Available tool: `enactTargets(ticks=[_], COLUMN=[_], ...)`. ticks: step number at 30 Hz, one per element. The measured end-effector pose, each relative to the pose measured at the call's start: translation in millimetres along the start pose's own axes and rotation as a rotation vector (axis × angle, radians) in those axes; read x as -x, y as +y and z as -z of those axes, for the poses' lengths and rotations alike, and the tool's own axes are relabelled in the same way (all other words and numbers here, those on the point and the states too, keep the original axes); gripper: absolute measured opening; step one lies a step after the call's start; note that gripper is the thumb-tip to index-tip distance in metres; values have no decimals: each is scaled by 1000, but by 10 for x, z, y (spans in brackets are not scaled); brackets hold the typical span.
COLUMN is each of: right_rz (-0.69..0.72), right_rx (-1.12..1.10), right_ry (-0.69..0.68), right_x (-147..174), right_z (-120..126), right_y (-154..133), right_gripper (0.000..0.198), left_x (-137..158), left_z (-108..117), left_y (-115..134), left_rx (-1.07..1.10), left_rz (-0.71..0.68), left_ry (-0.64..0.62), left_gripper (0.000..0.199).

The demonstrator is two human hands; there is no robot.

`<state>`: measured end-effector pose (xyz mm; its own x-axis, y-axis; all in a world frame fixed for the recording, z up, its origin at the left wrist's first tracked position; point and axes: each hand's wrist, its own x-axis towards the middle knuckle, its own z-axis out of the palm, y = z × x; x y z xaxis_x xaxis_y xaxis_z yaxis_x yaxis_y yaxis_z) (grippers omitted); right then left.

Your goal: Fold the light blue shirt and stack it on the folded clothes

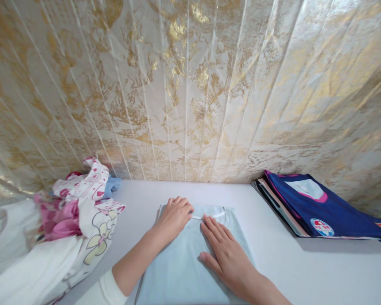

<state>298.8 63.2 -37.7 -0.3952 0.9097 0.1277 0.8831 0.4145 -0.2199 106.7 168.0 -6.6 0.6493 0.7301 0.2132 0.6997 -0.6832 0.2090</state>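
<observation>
A pale blue T-shirt [184, 258] lies folded into a neat rectangle on the white table, its neckline at the far end. My left hand [174, 217] rests on the shirt's far left part beside the collar, fingers slightly bent and lying on the cloth. Palm down, my right hand [222, 250] presses flat on the shirt to the right of the middle. Its fingers point toward the collar and its thumb is spread to the left. The shirt's near end runs out of view at the bottom.
On the left is a loose heap of clothes [97, 226], white, pink and patterned. A stack of folded clothes with a dark blue garment [330, 212] on top sits at the right. Behind the white table [136, 190] hangs a gold-patterned curtain [190, 93].
</observation>
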Motion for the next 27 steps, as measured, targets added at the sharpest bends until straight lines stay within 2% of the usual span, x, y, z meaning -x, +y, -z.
enactTargets(ticks=[2,8,11,13,17,19,22,24,27], right_rz=[-3,21,5,-7,-37,-31,4,17,22], right_rx=[14,12,10,7,-1,-7,-25,-38,-37], right_ry=[-7,20,3,-11,2,6,-18,-39,-61], right_x=[-2,-12,-14,-20,-40,-49,-53,-49,-45], right_z=[10,-3,-10,-2,42,65,75,59,22], right_y=[-9,19,16,9,-25,-60,-120,-149,-169], right_gripper=[65,63,64,64,64,64,65,66,66], left_x=[-96,-167,-166,-130,143,366,665,773,801], left_z=[-19,-96,-83,-51,-67,-164,-354,-433,-424], left_y=[0,-38,-25,-20,-26,-17,35,83,142], left_rx=[-5,-52,-67,-77,-136,-197,-248,-252,-241], left_rz=[1,46,56,72,146,155,98,78,92], left_ry=[-6,2,28,56,115,131,137,138,110], left_gripper=[12,19,17,23,37,44,59,62,59])
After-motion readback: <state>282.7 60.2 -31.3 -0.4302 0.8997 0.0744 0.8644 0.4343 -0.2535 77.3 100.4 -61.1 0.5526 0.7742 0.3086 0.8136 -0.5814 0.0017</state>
